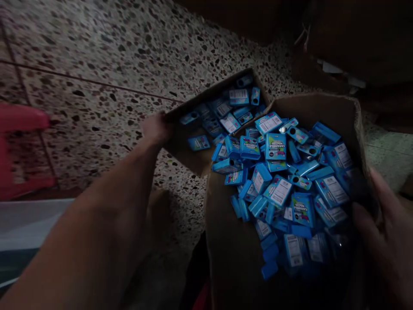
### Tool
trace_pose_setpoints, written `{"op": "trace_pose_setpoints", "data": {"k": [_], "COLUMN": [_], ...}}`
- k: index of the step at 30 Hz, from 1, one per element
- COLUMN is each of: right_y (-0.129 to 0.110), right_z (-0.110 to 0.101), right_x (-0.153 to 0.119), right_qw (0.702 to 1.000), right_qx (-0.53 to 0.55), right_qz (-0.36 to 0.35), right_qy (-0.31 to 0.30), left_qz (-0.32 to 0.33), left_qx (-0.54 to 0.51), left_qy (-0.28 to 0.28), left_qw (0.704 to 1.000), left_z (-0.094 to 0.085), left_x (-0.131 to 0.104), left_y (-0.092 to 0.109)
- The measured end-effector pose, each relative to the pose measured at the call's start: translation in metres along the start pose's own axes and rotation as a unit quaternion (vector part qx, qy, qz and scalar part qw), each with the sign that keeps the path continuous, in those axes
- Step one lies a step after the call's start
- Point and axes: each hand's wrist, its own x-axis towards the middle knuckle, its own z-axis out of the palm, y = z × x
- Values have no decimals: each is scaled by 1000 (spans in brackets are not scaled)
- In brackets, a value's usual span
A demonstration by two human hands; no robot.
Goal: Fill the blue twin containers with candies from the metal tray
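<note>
Many small blue packs (279,191) fill a large open cardboard box (226,241), whose mouth faces me. Its upper left edge overlaps a smaller cardboard box (190,158) that also holds blue packs (238,97). My left hand (157,128) grips the left corner of the smaller box, its fingers blurred and partly hidden. On the right, my right hand (383,219) clasps the large box's side wall, thumb inside the rim. Several packs lie across the place where the two boxes meet.
Speckled terrazzo floor (106,47) spreads under the boxes. At the left edge stands a pink plastic object (24,150), with a white and dark item (29,224) below it. Dark brown boxes (348,34) are at the upper right.
</note>
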Motion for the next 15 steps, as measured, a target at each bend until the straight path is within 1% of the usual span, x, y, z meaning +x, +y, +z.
{"op": "trace_pose_setpoints", "data": {"k": [1, 2, 3, 4, 5, 6, 7, 8, 9, 10, 11, 12, 13, 14, 15], "right_y": [-5, -10, -15, -20, -24, -28, -32, -36, -39, -42, -44, -47, -49, -51, -53], "right_z": [7, 14, 21, 27, 33, 39, 43, 47, 50, 53, 56, 58, 60, 62, 65], "right_x": [7, 12, 16, 19, 20, 20, 20, 19, 19, 19, 20, 22, 24, 26, 28], "right_qw": [1000, 999, 999, 998, 998, 997, 997, 997, 998, 998, 998, 998, 998, 998, 999], "right_qx": [3, 0, -5, -10, -16, -22, -28, -32, -35, -38, -39, -39, -38, -35, -31], "right_qz": [-14, -31, -47, -57, -64, -68, -67, -63, -57, -51, -45, -38, -31, -25, -22], "right_qy": [7, 16, 22, 23, 21, 19, 18, 19, 21, 24, 27, 31, 34, 35, 33], "left_qz": [23, 61, 118, 191, 280, 392, 509, 595, 644, 671, 680, 675, 667, 658, 652], "left_qx": [-18, -43, -69, -98, -118, -125, -117, -104, -93, -78, -54, -25, -1, 22, 41], "left_qy": [29, 60, 87, 101, 88, 54, 5, -27, -40, -52, -77, -104, -121, -130, -126], "left_qw": [999, 995, 987, 972, 949, 910, 853, 796, 758, 736, 727, 730, 735, 742, 747], "left_z": [-1, -2, -3, -2, 1, 6, 14, 24, 36, 47, 58, 66, 71, 72, 69], "left_x": [-13, -30, -51, -76, -105, -135, -165, -192, -215, -231, -240, -241, -237, -227, -214], "left_y": [8, 19, 37, 60, 88, 121, 156, 192, 225, 255, 279, 295, 303, 303, 295]}}
